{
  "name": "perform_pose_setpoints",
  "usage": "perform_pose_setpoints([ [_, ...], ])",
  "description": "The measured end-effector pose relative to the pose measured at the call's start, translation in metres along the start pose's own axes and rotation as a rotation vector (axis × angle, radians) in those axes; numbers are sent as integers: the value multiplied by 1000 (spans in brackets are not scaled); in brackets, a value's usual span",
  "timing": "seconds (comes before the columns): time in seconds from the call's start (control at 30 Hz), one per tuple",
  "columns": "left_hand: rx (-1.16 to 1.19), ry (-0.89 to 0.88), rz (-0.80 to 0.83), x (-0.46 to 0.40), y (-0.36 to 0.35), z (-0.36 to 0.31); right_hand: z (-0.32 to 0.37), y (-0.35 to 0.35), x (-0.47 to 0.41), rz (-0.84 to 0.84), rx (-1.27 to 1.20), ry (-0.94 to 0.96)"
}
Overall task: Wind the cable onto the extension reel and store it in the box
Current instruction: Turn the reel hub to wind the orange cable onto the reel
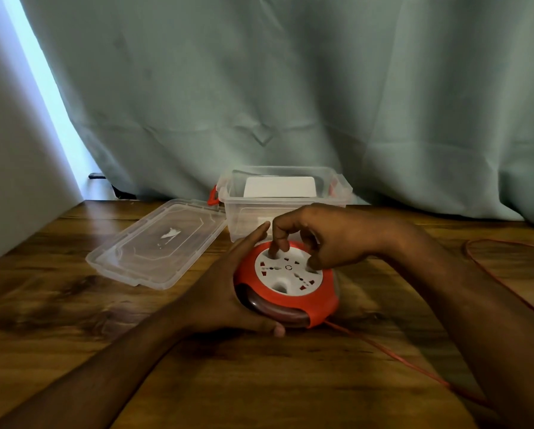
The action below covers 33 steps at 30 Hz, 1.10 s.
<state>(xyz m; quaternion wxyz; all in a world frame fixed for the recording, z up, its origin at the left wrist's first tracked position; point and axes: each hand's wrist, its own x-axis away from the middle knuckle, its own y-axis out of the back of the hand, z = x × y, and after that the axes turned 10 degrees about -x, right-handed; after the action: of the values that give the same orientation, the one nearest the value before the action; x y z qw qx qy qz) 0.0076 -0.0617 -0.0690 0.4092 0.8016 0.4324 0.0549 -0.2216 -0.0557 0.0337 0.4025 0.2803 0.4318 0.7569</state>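
A round red extension reel point(286, 284) with a white socket face lies tilted at the table's middle. My left hand point(228, 292) grips its left rim, thumb under the front edge. My right hand point(318, 238) reaches over the top, with curled fingertips set into finger holes of the white disc. A thin red cable point(392, 351) runs from the reel's lower right corner across the table toward the right and loops back at the far right point(488, 267). The clear plastic box point(290, 193), with red latches, stands open just behind the reel.
The box's clear lid point(157, 246) lies flat on the wooden table point(74, 305) to the left of the box. A white object point(279, 187) sits inside the box. A green curtain point(290, 88) hangs behind the table; a pale wall borders the left.
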Motion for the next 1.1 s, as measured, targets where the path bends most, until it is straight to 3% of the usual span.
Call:
perform_pose_setpoints([
  [0.6, 2, -34, -1, -1, 5, 2, -7, -4, -3, 20, -8, -58],
  [1.1, -22, -34, 0, -2, 5, 0, 13, -15, -3, -41, 215, -65],
])
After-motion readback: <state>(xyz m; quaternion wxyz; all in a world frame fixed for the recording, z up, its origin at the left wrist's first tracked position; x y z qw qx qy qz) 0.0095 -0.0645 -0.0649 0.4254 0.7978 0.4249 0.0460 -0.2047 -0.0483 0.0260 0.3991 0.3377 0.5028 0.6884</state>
